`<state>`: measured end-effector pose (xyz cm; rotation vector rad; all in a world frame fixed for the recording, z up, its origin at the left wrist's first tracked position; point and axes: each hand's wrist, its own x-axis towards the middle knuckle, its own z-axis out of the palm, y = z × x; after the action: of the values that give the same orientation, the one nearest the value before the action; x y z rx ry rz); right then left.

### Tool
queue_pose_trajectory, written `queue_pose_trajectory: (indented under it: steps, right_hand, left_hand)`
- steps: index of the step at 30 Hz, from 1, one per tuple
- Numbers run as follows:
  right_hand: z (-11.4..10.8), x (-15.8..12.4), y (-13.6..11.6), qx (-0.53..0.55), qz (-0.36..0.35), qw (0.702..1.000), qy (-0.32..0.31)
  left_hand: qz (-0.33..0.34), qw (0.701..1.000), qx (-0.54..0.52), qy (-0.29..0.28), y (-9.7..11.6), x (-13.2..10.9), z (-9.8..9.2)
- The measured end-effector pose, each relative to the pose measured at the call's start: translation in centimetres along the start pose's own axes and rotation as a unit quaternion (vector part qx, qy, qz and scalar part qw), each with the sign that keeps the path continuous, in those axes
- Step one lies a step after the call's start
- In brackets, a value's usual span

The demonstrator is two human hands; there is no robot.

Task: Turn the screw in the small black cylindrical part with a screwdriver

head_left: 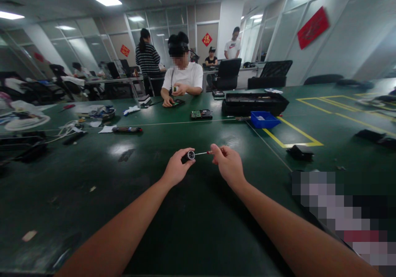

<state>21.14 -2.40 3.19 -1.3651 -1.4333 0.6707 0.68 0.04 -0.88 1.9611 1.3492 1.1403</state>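
Observation:
Over the green table (192,219), my left hand (176,169) is closed around a small black cylindrical part (191,155) with a silvery ring at the end facing me. Pinched in the fingers of my right hand (229,165) is a thin screwdriver (202,153), its red handle mostly covered. The slim metal shaft points left, and its tip meets the ringed end of the part. Whether the tip is inside or only touching, I cannot tell.
Farther back lie a hard drive (201,114), a blue bin (265,119), a long black tray (255,103) and a dark tool (127,130). A small black block (300,152) sits to the right. A co-worker (182,76) handles parts across the table.

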Motion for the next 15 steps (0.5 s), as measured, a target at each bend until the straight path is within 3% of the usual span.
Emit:
queue_pose_trajectory:
  steps: [9,15]
  right_hand:
    - [-0.17,-0.22,-0.17,-0.103,-0.049,0.993,0.023]
    - [0.08,-0.43,0.04,-0.039,-0.076,0.996,-0.007]
  left_hand:
    - [0.004,1.0,-0.012,-0.003,-0.1,-0.02,0.04]
    - [0.002,1.0,-0.01,-0.01,-0.07,-0.03,-0.01]
